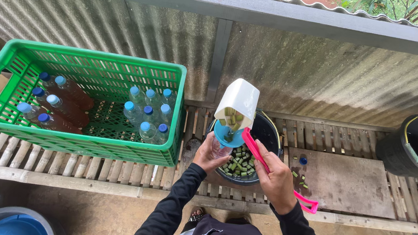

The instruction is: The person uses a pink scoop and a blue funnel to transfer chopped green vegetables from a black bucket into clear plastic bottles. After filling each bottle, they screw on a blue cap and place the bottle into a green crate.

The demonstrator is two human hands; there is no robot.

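Left hand (208,155) wrapped around clear bottle (220,149); right hand (277,179) clenched on pink scoop handle (272,173). Risk of green pieces (234,118) jamming blue funnel (228,134), spilling past the 1 neck into near bucket (267,133).

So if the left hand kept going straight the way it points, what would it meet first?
The left hand points away from the person, wrapped around a clear bottle under a blue funnel. Straight on, it would probably meet the black bucket behind, then the corrugated wall; depth is hard to judge.

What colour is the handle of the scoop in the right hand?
Bright pink; the handle shows best in the head view, in the right hand.
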